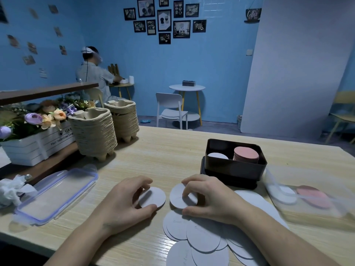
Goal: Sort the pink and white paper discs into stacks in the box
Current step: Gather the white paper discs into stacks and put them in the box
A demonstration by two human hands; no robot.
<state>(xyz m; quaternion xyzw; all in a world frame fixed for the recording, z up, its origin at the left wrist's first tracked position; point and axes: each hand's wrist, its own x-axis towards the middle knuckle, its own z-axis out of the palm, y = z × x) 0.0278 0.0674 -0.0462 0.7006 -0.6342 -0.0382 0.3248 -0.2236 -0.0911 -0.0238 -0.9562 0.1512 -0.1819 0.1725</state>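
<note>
A dark box (235, 167) stands on the wooden table, holding a low white stack (217, 156) on its left and a taller pink stack (246, 154) on its right. My left hand (123, 201) pinches one white disc (153, 196) between thumb and fingers. To its right, my right hand (207, 196) grips a small bunch of white discs (177, 196) held on edge. Several loose white discs (203, 240) lie spread on the table under my right forearm.
A clear plastic container (307, 200) at the right holds a white and a pink disc. A clear lid (55, 196) lies at the left. Two stacks of pulp cup trays (96, 131) and a flower planter (36, 144) stand at the back left.
</note>
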